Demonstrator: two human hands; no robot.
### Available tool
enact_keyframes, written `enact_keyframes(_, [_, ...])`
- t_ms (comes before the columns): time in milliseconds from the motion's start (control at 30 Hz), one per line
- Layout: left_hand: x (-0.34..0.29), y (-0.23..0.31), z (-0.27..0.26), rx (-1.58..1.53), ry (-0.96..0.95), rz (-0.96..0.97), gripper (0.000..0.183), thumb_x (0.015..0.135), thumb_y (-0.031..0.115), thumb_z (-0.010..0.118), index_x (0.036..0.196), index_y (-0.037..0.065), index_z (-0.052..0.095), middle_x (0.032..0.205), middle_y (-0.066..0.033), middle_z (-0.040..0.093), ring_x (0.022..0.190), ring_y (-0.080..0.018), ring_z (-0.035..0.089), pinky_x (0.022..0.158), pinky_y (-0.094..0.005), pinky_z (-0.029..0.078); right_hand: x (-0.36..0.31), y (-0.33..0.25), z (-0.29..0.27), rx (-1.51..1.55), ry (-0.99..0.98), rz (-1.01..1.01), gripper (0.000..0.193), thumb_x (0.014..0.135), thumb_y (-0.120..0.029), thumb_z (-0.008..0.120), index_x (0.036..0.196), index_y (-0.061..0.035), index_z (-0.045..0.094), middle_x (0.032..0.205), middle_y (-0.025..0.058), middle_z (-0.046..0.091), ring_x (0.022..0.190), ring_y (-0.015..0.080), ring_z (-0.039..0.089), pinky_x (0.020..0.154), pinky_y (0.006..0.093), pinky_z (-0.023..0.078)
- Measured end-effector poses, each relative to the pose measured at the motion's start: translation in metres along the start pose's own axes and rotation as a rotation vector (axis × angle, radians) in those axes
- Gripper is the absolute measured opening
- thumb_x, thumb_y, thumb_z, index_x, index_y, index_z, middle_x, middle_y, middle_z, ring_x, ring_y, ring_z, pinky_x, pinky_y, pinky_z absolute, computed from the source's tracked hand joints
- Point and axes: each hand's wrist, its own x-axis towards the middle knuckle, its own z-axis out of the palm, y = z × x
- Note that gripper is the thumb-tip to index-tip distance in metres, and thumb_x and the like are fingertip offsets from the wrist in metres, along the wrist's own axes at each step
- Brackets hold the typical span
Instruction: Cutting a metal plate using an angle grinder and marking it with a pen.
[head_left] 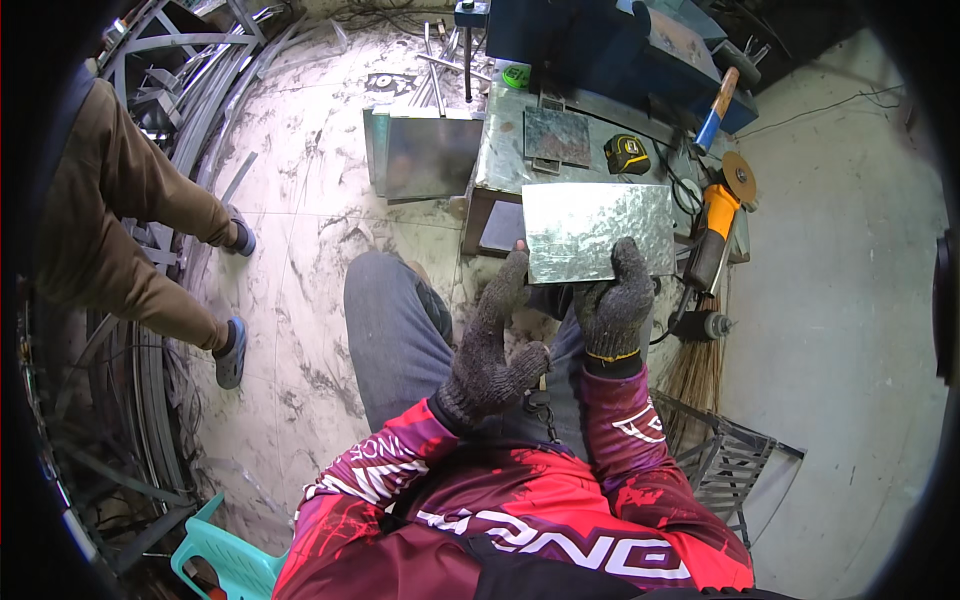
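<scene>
A shiny rectangular metal sheet (590,220) is held out in front of me, with a mottled, dented-looking face turned up. My right hand (615,312), in a dark grey knit glove, grips its lower edge with the thumb on top; the other fingers are hidden underneath. My left hand (487,350), gloved alike, is open. Its fingers stretch up to the sheet's lower left edge, one bare fingertip at the metal, while the thumb stands well apart. Just beyond the sheet, a dark square plate (557,136) and a yellow-black tape measure (627,154) lie on a metal worktable (500,150).
An orange angle grinder (715,222) with a disc lies at the table's right, near a blue-handled hammer (716,112). Metal panels (430,158) lean left of the table. A person (140,210) stands left beside piled metal strips. A turquoise chair (230,555) is at lower left.
</scene>
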Motion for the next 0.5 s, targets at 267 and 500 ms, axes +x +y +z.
enact_keyframes(267, [-0.002,-0.008,-0.007,-0.037,-0.042,0.004,0.088,0.094,0.029,0.07,0.16,-0.002,0.021,0.169,-0.02,0.015,0.156,-0.0295,0.018,0.125,-0.0439,0.02,0.0,0.016,0.045,-0.435,0.216,-0.134,0.032,0.106,-0.017,0.047,0.124,0.0059,0.06,0.115,0.0152,0.069,0.098,0.0224,0.071,0.081,0.033,0.061])
enact_keyframes(500, [0.02,0.005,-0.016,0.561,0.162,0.076,0.065,0.085,0.016,0.074,0.143,-0.004,0.051,0.139,-0.0234,0.054,0.13,-0.0384,0.053,0.109,-0.0429,0.043,-0.004,0.007,0.021,-0.655,0.179,-0.179,0.031,0.106,-0.017,0.051,0.123,0.0067,0.06,0.113,0.015,0.069,0.098,0.022,0.071,0.084,0.0334,0.06])
